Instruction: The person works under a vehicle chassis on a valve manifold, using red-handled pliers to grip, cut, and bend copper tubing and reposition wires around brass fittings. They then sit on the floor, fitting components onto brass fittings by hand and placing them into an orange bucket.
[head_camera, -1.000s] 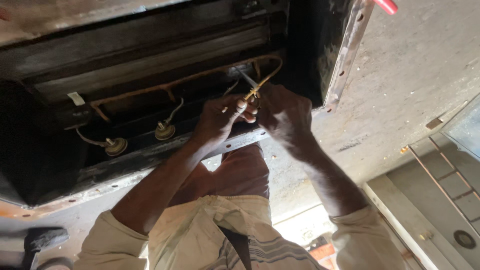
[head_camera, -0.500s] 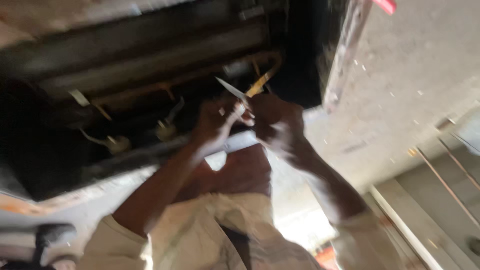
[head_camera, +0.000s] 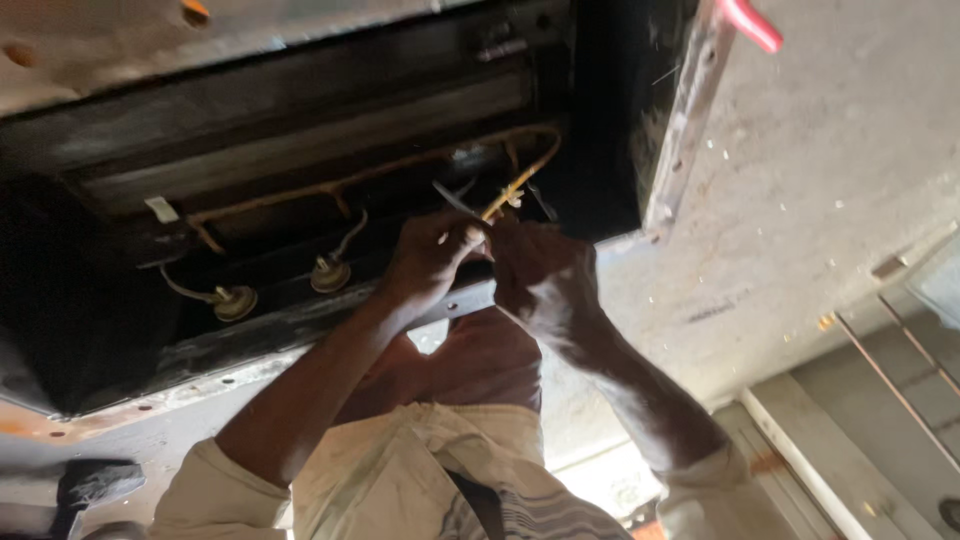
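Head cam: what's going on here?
A person has both hands inside an opened dark metal appliance casing. The left hand pinches a thin metal tool against a bent copper-coloured tube. The right hand is closed right beside it at the same spot. Two small round brass fittings sit to the left, untouched.
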